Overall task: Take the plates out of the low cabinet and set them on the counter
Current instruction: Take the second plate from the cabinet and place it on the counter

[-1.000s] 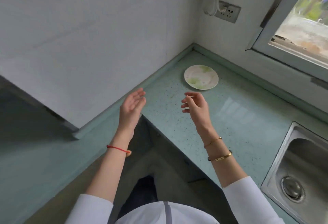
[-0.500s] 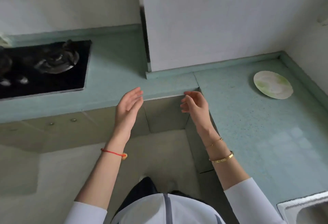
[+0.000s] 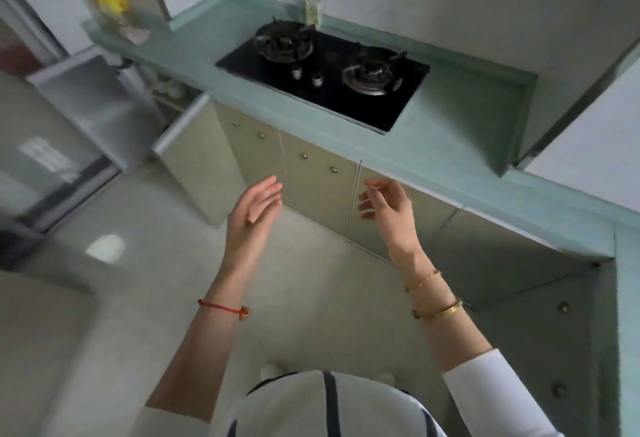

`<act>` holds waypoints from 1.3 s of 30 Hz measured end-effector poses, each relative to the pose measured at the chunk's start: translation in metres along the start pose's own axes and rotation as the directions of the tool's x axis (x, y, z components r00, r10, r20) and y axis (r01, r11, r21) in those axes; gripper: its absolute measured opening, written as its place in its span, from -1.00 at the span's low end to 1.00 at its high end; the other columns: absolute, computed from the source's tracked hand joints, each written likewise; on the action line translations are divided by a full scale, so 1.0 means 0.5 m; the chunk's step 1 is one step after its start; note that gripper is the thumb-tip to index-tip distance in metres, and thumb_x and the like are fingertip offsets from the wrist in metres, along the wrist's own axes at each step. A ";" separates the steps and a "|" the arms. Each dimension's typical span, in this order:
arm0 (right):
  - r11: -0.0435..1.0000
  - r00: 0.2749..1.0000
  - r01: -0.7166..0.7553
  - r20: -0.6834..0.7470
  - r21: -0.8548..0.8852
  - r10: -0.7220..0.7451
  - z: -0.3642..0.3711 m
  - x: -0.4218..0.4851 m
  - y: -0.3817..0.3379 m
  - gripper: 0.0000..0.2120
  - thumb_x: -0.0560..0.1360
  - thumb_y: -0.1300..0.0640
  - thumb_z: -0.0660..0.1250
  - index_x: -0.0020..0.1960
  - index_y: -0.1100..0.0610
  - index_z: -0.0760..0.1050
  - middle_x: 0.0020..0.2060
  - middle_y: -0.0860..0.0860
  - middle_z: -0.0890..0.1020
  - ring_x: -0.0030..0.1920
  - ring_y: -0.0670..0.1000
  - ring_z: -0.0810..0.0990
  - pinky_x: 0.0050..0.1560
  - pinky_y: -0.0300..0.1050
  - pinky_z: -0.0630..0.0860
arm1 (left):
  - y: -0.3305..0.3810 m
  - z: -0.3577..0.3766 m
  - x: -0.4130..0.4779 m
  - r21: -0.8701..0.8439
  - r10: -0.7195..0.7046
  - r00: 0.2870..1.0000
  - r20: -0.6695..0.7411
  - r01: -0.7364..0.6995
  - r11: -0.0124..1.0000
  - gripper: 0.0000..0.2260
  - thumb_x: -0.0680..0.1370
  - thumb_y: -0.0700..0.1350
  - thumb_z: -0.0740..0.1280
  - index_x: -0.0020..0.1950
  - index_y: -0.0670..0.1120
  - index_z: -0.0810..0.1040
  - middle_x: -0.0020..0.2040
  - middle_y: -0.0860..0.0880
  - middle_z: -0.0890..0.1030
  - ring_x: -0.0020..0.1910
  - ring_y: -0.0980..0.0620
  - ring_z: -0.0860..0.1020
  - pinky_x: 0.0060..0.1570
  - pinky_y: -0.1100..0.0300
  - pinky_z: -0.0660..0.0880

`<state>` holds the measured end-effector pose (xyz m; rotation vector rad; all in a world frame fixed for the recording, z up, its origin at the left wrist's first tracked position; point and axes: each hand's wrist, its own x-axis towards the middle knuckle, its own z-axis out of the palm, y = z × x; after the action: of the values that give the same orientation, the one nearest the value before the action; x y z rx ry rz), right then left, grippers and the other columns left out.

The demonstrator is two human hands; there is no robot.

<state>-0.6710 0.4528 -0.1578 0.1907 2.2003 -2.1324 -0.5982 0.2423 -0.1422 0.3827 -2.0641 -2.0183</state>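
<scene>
Open low cabinet (image 3: 173, 90) lies well up and left of the left hand (image 3: 254, 210), its door (image 3: 194, 156) swung out toward the floor; pale shapes inside look like crockery but are too blurred to call plates. Left grip: fingers straight and together, palm turned inward, holding nothing. Just beyond both hands, a row of closed cabinet doors (image 3: 315, 187) with small round knobs, under the green desk (image 3: 450, 132); a black two-burner hob (image 3: 329, 76) sits on it further out. Right hand (image 3: 388, 208) hangs level with the left and well apart from it, fingers loosely curled, grip empty. No plate in view on this stretch of desk. Judged step: reaching for the next plate. To do it well, step and crouch toward the open cabinet rather than stretch from here; keep clear of the swung-out door edge on the way down. Take a plate from the rim with both hands, thumbs on top, fingers under, and lift straight before drawing it out so it does not scrape the shelf or the ones below it. Rise slowly, plate level, and set it flat on bare desk away from the burners.
</scene>
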 end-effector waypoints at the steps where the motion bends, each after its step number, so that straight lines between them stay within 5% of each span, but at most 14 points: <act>1: 1.000 1.000 -0.004 0.030 0.006 0.004 0.050 -0.009 0.000 -0.89 0.58 0.25 0.22 0.03 0.11 0.49 -0.25 0.03 0.60 -0.27 0.07 0.57 -0.22 -0.05 0.54 | 0.001 -0.048 -0.003 0.002 -0.006 0.999 -0.047 0.006 1.000 -0.69 0.57 -0.23 0.36 0.32 -0.07 0.55 0.22 -0.02 0.65 0.21 0.18 0.60 0.17 0.33 0.49; 10: 0.999 0.965 -0.025 0.263 0.025 0.018 0.445 -0.082 0.006 -0.86 0.58 0.25 0.22 0.10 0.16 0.50 -0.21 0.05 0.61 -0.25 0.06 0.59 -0.22 -0.05 0.54 | 0.017 -0.403 -0.031 -0.014 -0.016 0.937 -0.349 0.012 1.000 -0.68 0.57 -0.30 0.36 0.33 -0.17 0.54 0.23 -0.09 0.64 0.19 0.14 0.61 0.33 0.15 0.47; 18: 0.999 0.885 0.004 0.465 -0.033 0.011 0.699 -0.058 0.001 -0.83 0.58 0.26 0.22 0.13 0.20 0.51 -0.18 0.09 0.61 -0.26 0.03 0.59 -0.28 -0.16 0.55 | -0.010 -0.596 -0.020 -0.088 -0.053 0.854 -0.517 0.009 0.996 -0.69 0.60 -0.24 0.33 0.33 -0.06 0.53 0.26 -0.04 0.62 0.27 -0.01 0.58 0.35 -0.02 0.46; 24: 0.999 0.825 0.017 0.565 -0.030 0.003 0.911 0.020 -0.009 -0.82 0.59 0.27 0.22 0.16 0.26 0.49 -0.19 0.10 0.61 -0.26 0.05 0.58 -0.27 -0.14 0.54 | -0.013 -0.727 0.087 -0.087 -0.053 0.802 -0.594 0.002 0.996 -0.67 0.60 -0.24 0.31 0.37 -0.09 0.50 0.30 -0.08 0.59 0.27 -0.04 0.57 0.37 -0.05 0.44; 31: 0.997 0.740 0.071 0.670 -0.002 -0.051 1.163 0.135 -0.067 -0.89 0.59 0.21 0.24 0.07 0.10 0.50 -0.18 0.05 0.63 -0.22 0.02 0.61 -0.21 -0.13 0.56 | 0.016 -0.893 0.271 -0.047 -0.008 0.752 -0.659 -0.030 0.998 -0.67 0.59 -0.24 0.32 0.35 -0.08 0.51 0.28 -0.07 0.61 0.26 -0.05 0.58 0.36 -0.09 0.44; 39: 0.991 0.710 0.130 0.700 -0.022 -0.078 1.411 0.253 -0.100 -0.85 0.60 0.17 0.23 0.14 0.14 0.48 -0.12 0.04 0.62 -0.17 -0.01 0.62 -0.16 -0.16 0.60 | 0.023 -1.068 0.461 -0.061 -0.006 0.728 -0.686 -0.049 0.997 -0.68 0.58 -0.25 0.32 0.32 -0.04 0.51 0.27 -0.12 0.60 0.25 -0.04 0.58 0.33 -0.01 0.46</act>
<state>-0.8278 -0.2485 -0.1494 -0.6628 1.8256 -1.7340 -0.6328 -0.3382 -0.1213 0.9269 -1.5013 -1.5748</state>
